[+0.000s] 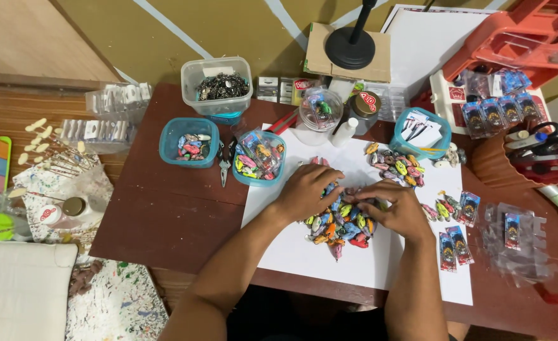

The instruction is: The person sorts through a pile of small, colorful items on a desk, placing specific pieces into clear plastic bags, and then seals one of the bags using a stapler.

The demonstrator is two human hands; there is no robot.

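both hands rest palm down on a heap of small colourful charms (342, 226) lying on a white sheet (291, 249) in the middle of the brown table (165, 215). the left hand (305, 191) has its fingers curled loosely over the heap's top left edge, touching the pieces. the right hand (397, 208) has its fingers bent and drawn close together, the tips meeting the left hand's over the heap; whether they pinch a single charm cannot be told. a second, smaller cluster of charms (397, 167) lies just beyond the right hand.
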